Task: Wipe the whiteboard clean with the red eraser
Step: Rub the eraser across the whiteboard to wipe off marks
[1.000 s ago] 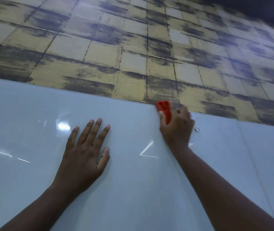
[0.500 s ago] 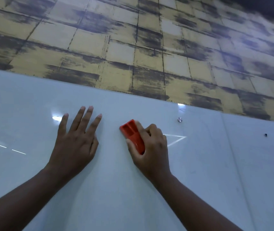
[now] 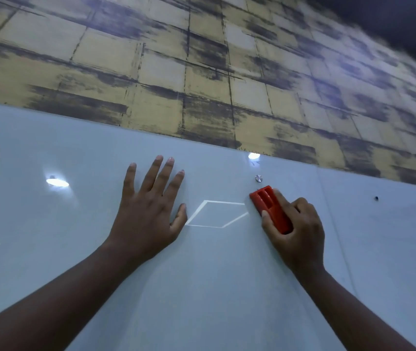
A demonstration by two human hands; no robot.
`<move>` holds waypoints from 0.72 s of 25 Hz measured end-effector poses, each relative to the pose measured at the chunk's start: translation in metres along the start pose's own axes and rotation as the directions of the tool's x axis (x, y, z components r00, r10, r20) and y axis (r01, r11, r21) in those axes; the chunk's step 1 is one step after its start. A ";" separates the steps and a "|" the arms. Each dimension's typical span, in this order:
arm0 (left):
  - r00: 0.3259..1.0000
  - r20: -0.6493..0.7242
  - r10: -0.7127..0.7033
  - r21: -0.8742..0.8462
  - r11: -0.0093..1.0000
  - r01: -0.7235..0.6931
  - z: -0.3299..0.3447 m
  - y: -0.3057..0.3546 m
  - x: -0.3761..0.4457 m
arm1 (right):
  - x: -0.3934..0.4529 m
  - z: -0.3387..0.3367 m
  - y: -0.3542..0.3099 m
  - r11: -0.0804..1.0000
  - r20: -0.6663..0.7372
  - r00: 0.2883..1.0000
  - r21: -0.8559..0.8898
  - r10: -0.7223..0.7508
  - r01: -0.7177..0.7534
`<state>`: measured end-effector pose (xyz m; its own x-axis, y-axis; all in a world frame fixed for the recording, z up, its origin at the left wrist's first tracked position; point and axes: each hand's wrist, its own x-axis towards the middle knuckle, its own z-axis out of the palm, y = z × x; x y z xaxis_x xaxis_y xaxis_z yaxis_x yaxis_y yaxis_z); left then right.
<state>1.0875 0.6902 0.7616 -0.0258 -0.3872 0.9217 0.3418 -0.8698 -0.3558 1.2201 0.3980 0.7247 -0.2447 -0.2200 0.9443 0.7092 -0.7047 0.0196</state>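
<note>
Against the whiteboard [image 3: 227, 287], the left hand [image 3: 148, 214] braces with fingers spread; the right hand [image 3: 294, 231] curls around the eraser [image 3: 270, 210] for wiping.

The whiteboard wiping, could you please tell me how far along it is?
Done: the whiteboard shows no writing. In hand: the right hand grips the red eraser against the board; the left hand rests flat. Left: cannot tell; only reflections show.

The red eraser [image 3: 270, 210] lies tilted flat on the shiny white whiteboard [image 3: 75, 224], near its top edge, just under a small silver screw.
</note>
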 end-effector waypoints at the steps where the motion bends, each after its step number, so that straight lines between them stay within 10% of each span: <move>1: 1.000 -0.012 -0.001 -0.001 1.000 0.001 0.002 0.003 -0.001 | 0.005 -0.001 0.009 0.999 -0.013 0.999 -0.013 0.043 -0.043; 5: 0.999 -0.032 0.026 -0.043 0.999 -0.027 0.001 0.007 0.003 | 0.032 0.005 0.037 0.973 -0.062 0.971 0.000 0.232 -0.232; 14: 0.997 0.046 -0.060 -0.021 0.998 0.061 0.027 0.085 0.051 | 0.120 0.030 0.047 0.978 0.232 0.951 0.062 -0.207 0.198; 18: 0.993 0.026 -0.112 -0.016 0.993 0.113 0.027 0.089 0.043 | 0.128 0.017 0.098 0.989 0.177 0.981 0.134 -0.077 0.054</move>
<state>1.1419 0.6041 0.7731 -0.0398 -0.2789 0.9595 0.3219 -0.9126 -0.2519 1.2695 0.3122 0.8533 -0.1775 -0.0417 0.9832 0.7775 -0.6185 0.1141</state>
